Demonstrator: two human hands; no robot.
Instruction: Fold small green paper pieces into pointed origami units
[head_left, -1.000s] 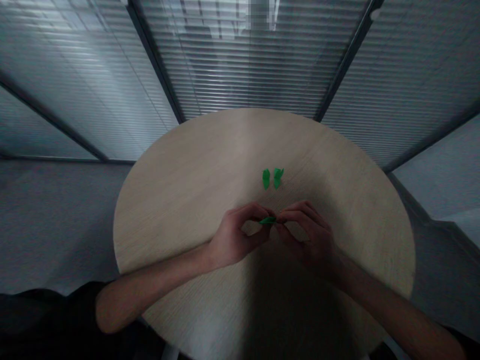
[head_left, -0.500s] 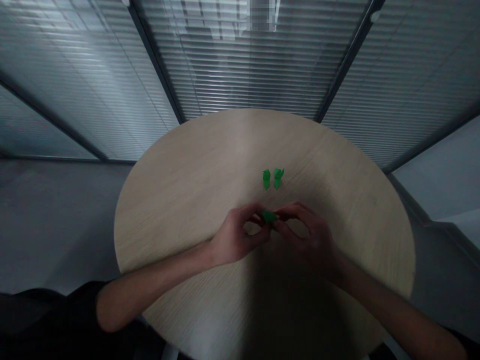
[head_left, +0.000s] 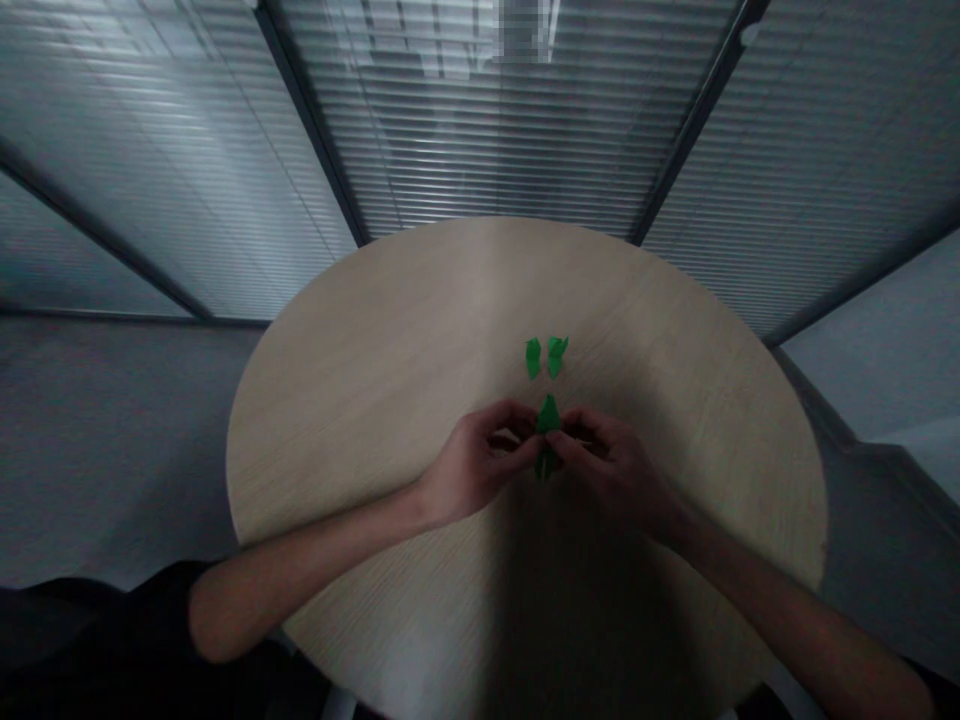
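Note:
Between my hands is a folded piece of green paper (head_left: pixel 549 414), its pointed end facing away from me and its lower part running down below my thumbs. My left hand (head_left: pixel 484 455) pinches it from the left. From the right, my right hand (head_left: pixel 611 465) pinches the same piece, thumb pressed on its front. Just beyond my fingers, two small folded green paper pieces lie side by side on the table, a left one (head_left: pixel 533 358) and a right one (head_left: pixel 556 356). Fine folds are too small to make out.
A round wooden table (head_left: pixel 360 380) lies under my hands, with a dark shadow across its near right part. Behind its far edge stand glass panels with blinds (head_left: pixel 510 150) and dark frames. Grey floor (head_left: pixel 112 430) shows on the left.
The green paper in my hands has turned from lying sideways, mostly covered, to pointing away from me with more of it showing. Both hands now pinch its sides. The two pieces on the table have stayed put.

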